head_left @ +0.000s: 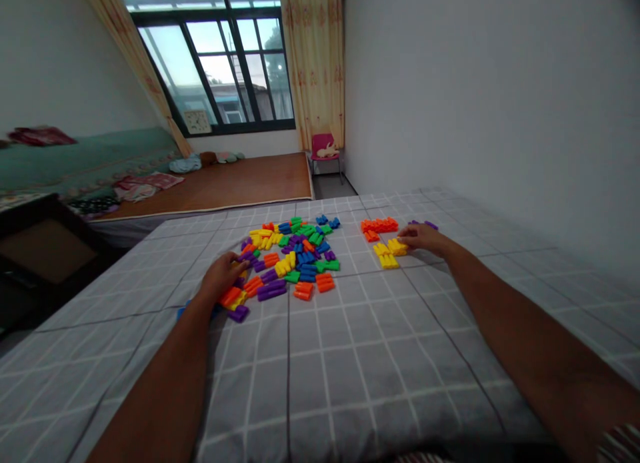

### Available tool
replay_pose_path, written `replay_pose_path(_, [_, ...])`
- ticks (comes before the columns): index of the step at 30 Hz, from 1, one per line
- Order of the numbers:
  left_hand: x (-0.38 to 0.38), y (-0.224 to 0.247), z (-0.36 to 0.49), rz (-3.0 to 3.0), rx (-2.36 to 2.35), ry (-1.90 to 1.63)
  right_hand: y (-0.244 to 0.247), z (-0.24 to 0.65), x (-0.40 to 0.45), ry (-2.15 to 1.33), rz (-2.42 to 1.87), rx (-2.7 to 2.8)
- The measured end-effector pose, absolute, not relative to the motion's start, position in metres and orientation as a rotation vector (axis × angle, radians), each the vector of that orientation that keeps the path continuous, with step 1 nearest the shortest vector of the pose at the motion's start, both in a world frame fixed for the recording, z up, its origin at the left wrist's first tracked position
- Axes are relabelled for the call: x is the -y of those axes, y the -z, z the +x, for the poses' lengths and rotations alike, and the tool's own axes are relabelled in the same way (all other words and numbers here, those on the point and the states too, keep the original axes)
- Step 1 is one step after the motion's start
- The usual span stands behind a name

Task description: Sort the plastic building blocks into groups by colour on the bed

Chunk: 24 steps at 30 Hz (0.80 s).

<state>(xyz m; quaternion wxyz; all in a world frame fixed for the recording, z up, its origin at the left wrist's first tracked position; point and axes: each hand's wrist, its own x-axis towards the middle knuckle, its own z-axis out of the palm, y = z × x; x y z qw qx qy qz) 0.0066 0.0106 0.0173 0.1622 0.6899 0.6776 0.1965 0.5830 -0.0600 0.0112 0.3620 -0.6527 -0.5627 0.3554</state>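
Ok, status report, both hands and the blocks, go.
Left hand resting on the near-left edge of the mixed block pile. Right hand touching the yellow blocks set apart beside an orange group. Nothing between the hands on the checked sheet.

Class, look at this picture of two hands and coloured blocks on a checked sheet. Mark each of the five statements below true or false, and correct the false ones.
1. The right hand rests at a small group of yellow blocks. True.
2. The left hand lies at the near left edge of the mixed pile. True.
3. The orange blocks set apart on the right lie nearer the person than the yellow ones. False: they lie farther away, beyond the yellow group.
4. The blocks lie on a bare wooden table. False: they lie on a grey checked sheet.
5. A pink chair stands by the curtain. True.
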Motion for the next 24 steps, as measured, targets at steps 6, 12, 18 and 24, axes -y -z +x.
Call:
replay_pose_path(6, [-0.012, -0.020, 0.007, 2.049, -1.967, -0.509, -0.011, 0.582, 0.058, -0.855, -1.845, 1.580])
replay_pose_path(12, [-0.014, -0.017, 0.006, 2.173, -2.008, -0.483, -0.029, 0.573, 0.064, -0.324, -1.880, 1.681])
replay_pose_path(18, [-0.007, -0.024, 0.021, 2.345, -2.034, -0.623, -0.055, 0.499, 0.059, -0.247, -1.624, 2.015])
replay_pose_path(24, [0.003, -0.027, 0.045, 2.568, -1.771, -0.511, -0.067, 0.382, 0.015, -0.378, -1.268, 2.354])
